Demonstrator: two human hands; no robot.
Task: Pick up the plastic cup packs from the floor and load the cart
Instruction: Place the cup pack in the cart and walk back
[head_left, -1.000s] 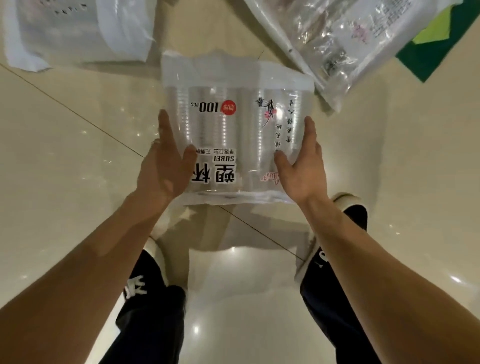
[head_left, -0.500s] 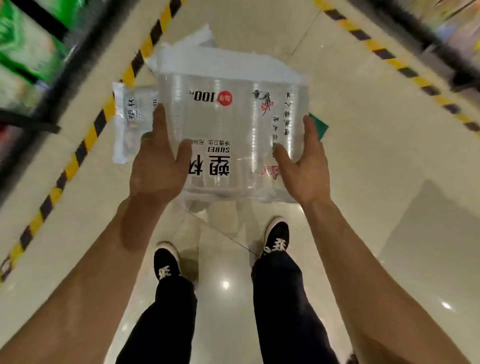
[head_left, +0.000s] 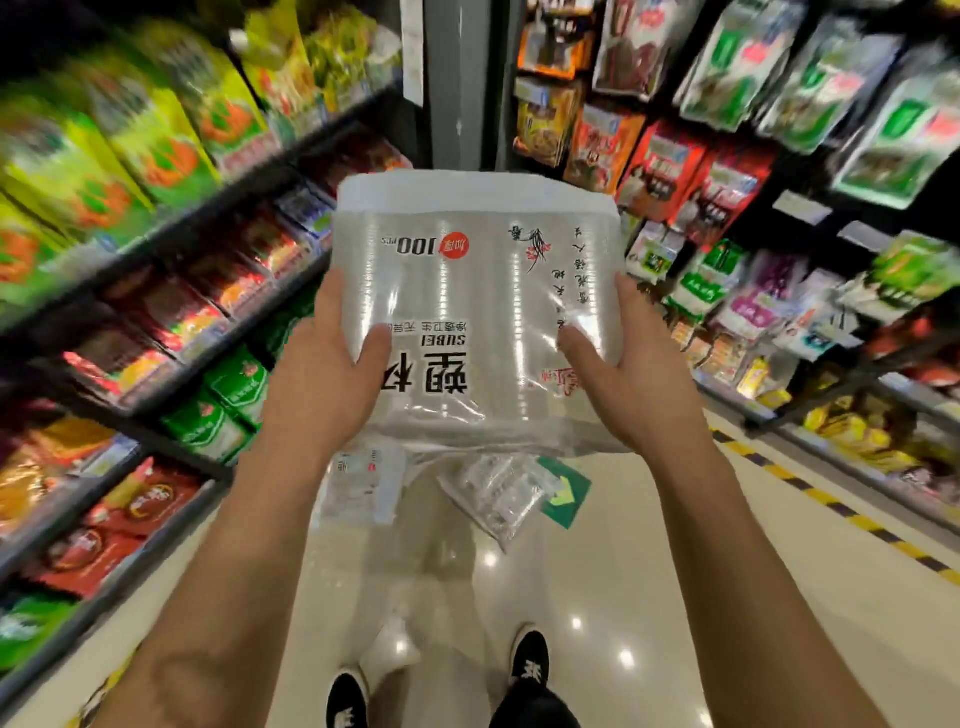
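Two hands carry one plastic cup pack (head_left: 478, 312) at chest height, the left hand (head_left: 324, 374) and right hand (head_left: 631, 379) each clamped on a lower side, thumbs on its face. Judging by the slippery film, keep even pressure and the pack level while turning to find the cart, which is not in view. Below the hands, more cup packs (head_left: 498, 491) lie on the glossy floor (head_left: 675, 597); stocked shelves (head_left: 171, 312) flank both sides.

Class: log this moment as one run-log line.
phase: carrying | cup pack: held by left hand, right hand | floor packs: remaining | cart: unseen
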